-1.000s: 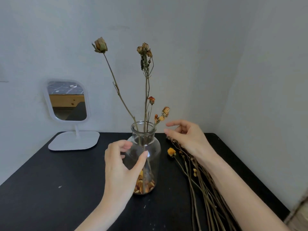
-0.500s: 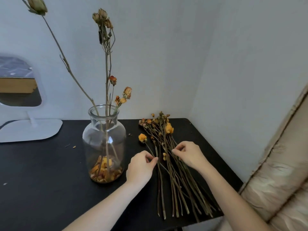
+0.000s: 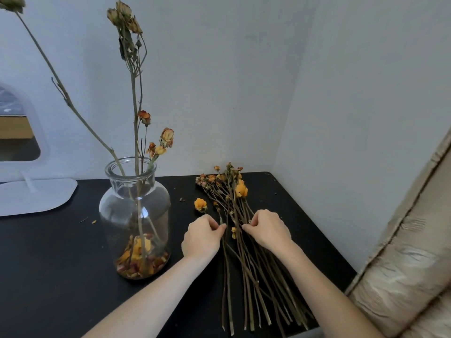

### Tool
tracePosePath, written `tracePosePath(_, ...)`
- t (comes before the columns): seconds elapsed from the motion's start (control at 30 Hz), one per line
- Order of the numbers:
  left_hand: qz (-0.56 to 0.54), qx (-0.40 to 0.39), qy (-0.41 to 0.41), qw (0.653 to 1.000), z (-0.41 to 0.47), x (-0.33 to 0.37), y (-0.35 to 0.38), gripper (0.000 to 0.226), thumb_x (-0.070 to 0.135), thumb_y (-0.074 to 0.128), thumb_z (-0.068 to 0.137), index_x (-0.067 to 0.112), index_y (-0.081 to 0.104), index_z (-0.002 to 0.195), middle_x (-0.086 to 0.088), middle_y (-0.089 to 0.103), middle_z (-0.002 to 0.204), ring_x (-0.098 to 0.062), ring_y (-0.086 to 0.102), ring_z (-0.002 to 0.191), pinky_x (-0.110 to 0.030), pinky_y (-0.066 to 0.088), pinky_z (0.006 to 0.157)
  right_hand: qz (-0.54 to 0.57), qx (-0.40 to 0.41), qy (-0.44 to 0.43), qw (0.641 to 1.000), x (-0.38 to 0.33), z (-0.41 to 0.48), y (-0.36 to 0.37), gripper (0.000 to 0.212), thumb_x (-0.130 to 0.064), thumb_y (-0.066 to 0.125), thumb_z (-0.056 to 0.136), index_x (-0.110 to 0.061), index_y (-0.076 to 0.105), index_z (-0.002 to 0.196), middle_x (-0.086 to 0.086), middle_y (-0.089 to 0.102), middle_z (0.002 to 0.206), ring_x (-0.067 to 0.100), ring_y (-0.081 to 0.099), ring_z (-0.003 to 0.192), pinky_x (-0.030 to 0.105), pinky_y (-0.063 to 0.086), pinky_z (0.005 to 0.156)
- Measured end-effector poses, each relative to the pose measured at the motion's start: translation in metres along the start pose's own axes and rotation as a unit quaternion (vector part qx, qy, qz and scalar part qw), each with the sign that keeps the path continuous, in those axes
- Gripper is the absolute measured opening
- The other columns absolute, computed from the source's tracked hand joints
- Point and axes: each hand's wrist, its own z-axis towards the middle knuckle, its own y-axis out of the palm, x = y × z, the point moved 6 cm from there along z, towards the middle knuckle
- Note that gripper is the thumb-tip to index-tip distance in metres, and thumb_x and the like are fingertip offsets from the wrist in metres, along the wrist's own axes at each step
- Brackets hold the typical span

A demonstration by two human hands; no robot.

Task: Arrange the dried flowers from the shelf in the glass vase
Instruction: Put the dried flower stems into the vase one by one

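One stem [image 3: 226, 276] is pinched by L hand [image 3: 202, 236]; R hand [image 3: 267, 230] fingers are curled on the dried flowers [image 3: 238, 198] laid just right of glass vase [image 3: 135, 215]. Bundle should be pinned w/ R while stem is eased out slowly, heads untangled

vase [image 3: 134, 215] left — loose stems [image 3: 246, 259] right | mirror [image 3: 29, 193] behind-left

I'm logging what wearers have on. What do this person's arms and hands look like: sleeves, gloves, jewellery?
The left forearm and right forearm are bare as far as the picture's bottom edge; no sleeve shows. The left hand and right hand are ungloved, and neither wrist carries a watch or bracelet. A ring would be too small to tell.
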Motion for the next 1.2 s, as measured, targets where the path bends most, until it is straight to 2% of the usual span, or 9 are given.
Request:
tracePosePath(0.13, -0.008, -0.002, 0.024, 1.000, 0.001, 0.006, 0.004, 0.015, 0.038, 0.059, 0.087, 0.025, 0.059, 0.082, 0.011, 0.054, 0.071, -0.008, 0.052, 0.068, -0.027, 0.041, 0.064, -0.002, 0.002, -0.010, 1.000, -0.003, 0.002, 0.000, 0.017, -0.032, 0.061, 0.086, -0.019, 0.065, 0.096, -0.001, 0.065, 0.090, 0.014, 0.061, 0.079, 0.030, 0.050, 0.069)
tracePosePath(0.33, 0.011, -0.009, 0.050, 0.999, 0.000, 0.014, 0.010, 0.017, 0.042, 0.060, 0.085, 0.025, 0.063, 0.082, 0.012, 0.054, 0.069, -0.010, 0.056, 0.072, -0.027, 0.043, 0.063, 0.014, 0.025, -0.014, 1.000, -0.007, 0.003, -0.006, 0.018, -0.034, 0.062, 0.083, -0.016, 0.066, 0.079, -0.003, 0.061, 0.072, 0.013, 0.059, 0.066, 0.030, 0.046, 0.059)
tracePosePath(0.4, 0.015, -0.017, 0.054, 0.998, -0.001, 0.018, 0.013, 0.019, 0.045, 0.061, 0.084, 0.026, 0.062, 0.080, 0.012, 0.056, 0.071, -0.011, 0.058, 0.074, -0.027, 0.046, 0.064, 0.045, 0.029, -0.017, 0.998, -0.007, 0.002, -0.012, 0.022, -0.031, 0.062, 0.081, -0.013, 0.067, 0.070, 0.000, 0.062, 0.066, 0.016, 0.061, 0.063, 0.034, 0.053, 0.063)
tracePosePath(0.5, 0.033, -0.034, 0.048, 0.998, -0.002, 0.023, 0.018, 0.026, 0.048, 0.061, 0.082, 0.023, 0.063, 0.076, 0.009, 0.061, 0.073, -0.012, 0.060, 0.073, -0.027, 0.046, 0.062, 0.093, 0.033, -0.030, 0.995, -0.009, 0.000, -0.021, 0.020, -0.028, 0.062, 0.081, -0.011, 0.069, 0.072, 0.005, 0.068, 0.073, 0.019, 0.065, 0.070, 0.037, 0.056, 0.072)
tracePosePath(0.67, 0.071, -0.064, 0.013, 0.995, 0.000, 0.024, 0.025, 0.019, 0.039, 0.063, 0.083, 0.022, 0.066, 0.076, 0.008, 0.058, 0.070, -0.014, 0.057, 0.069, -0.026, 0.041, 0.060, 0.158, 0.054, -0.051, 0.985, -0.009, -0.005, -0.038, 0.014, -0.026, 0.062, 0.081, -0.023, 0.060, 0.068, 0.000, 0.065, 0.069, 0.012, 0.063, 0.069, 0.023, 0.047, 0.061)
tracePosePath(0.87, -0.013, -0.106, -0.054, 0.993, 0.003, 0.017, 0.026, 0.019, 0.037, 0.064, 0.083, 0.019, 0.070, 0.079, 0.003, 0.063, 0.078, -0.016, 0.061, 0.077, -0.030, 0.047, 0.066, 0.210, 0.079, -0.056, 0.973, 0.000, -0.006, -0.049, 0.006, -0.026, 0.062, 0.083, -0.023, 0.060, 0.078, -0.007, 0.060, 0.063, 0.004, 0.058, 0.063, 0.016, 0.036, 0.054)
tracePosePath(1.0, -0.046, -0.086, -0.046, 0.994, 0.004, 0.019, 0.021, 0.023, 0.036, 0.064, 0.084, 0.022, 0.066, 0.066, 0.004, 0.062, 0.074, -0.012, 0.059, 0.073, -0.029, 0.047, 0.068, 0.242, 0.095, -0.053, 0.964, 0.007, -0.007, -0.056, 0.010, -0.025, 0.063, 0.083, -0.026, 0.058, 0.074, -0.008, 0.061, 0.058, 0.004, 0.059, 0.060, 0.016, 0.037, 0.055)
tracePosePath(1.1, -0.074, -0.059, -0.035, 0.995, 0.005, 0.023, 0.015, 0.026, 0.035, 0.064, 0.085, 0.019, 0.069, 0.065, 0.003, 0.065, 0.073, -0.009, 0.056, 0.066, -0.027, 0.045, 0.066, 0.263, 0.104, -0.046, 0.958, 0.011, -0.007, -0.059, 0.010, -0.025, 0.063, 0.083, -0.027, 0.059, 0.074, -0.008, 0.061, 0.058, 0.005, 0.059, 0.061, 0.017, 0.038, 0.055)
tracePosePath(1.2, -0.115, -0.051, -0.020, 0.992, 0.005, 0.028, 0.012, 0.021, 0.034, 0.064, 0.085, 0.020, 0.071, 0.071, 0.003, 0.068, 0.077, -0.008, 0.057, 0.071, -0.026, 0.043, 0.069, 0.277, 0.111, -0.045, 0.953, 0.013, -0.008, -0.060, 0.008, -0.024, 0.062, 0.083, -0.023, 0.062, 0.075, -0.007, 0.060, 0.056, 0.005, 0.059, 0.059, 0.019, 0.039, 0.056)
